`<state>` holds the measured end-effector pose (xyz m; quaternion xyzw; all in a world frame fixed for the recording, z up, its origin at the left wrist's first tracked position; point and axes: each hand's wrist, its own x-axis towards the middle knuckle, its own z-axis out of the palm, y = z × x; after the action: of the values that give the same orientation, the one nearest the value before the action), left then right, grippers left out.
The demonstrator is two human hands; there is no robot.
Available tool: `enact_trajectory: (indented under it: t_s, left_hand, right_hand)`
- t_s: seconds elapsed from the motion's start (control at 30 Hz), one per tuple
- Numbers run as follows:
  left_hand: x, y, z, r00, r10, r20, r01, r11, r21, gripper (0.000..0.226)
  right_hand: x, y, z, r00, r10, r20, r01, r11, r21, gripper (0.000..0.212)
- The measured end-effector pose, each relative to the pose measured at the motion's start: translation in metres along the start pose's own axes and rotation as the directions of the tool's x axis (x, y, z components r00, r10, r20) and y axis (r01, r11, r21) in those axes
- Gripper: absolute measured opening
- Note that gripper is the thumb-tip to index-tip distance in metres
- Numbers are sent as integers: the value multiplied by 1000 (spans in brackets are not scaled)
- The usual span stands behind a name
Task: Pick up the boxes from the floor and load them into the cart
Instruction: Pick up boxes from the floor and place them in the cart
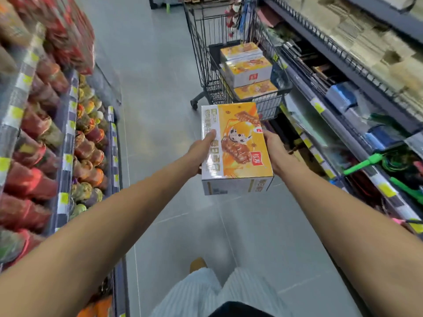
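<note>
An orange and white box (238,143) is held flat in the air at the middle of the aisle. My left hand (201,149) grips its left edge with the thumb on top, and my right hand (275,154) grips its right edge. Just beyond it stands a black wire cart (203,65), close to the right-hand shelves. Three like boxes lie in the cart: one at the back (240,50), one on top in the middle (249,70), one at the near end (255,89). I see no box on the floor.
Shelves of red and orange packets (45,124) line the left side. Shelves with mixed goods and green tools (366,163) line the right. The grey floor (160,92) runs between them, left of the cart. My legs and one foot (198,265) show below.
</note>
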<state>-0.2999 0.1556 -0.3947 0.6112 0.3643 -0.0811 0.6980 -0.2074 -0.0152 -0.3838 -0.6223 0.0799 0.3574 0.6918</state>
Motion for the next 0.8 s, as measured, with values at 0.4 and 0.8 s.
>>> enact_trajectory:
  t_s: [0.4, 0.8]
  left_hand:
    - [151, 104, 17, 993, -42, 108, 44, 999, -19, 47]
    - [312, 238, 91, 984, -91, 154, 63, 983, 174, 45]
  right_hand:
    - [139, -81, -10, 989, 33, -145, -18, 995, 100, 36]
    - [290, -196, -68, 970, 70, -232, -27, 983, 183, 36]
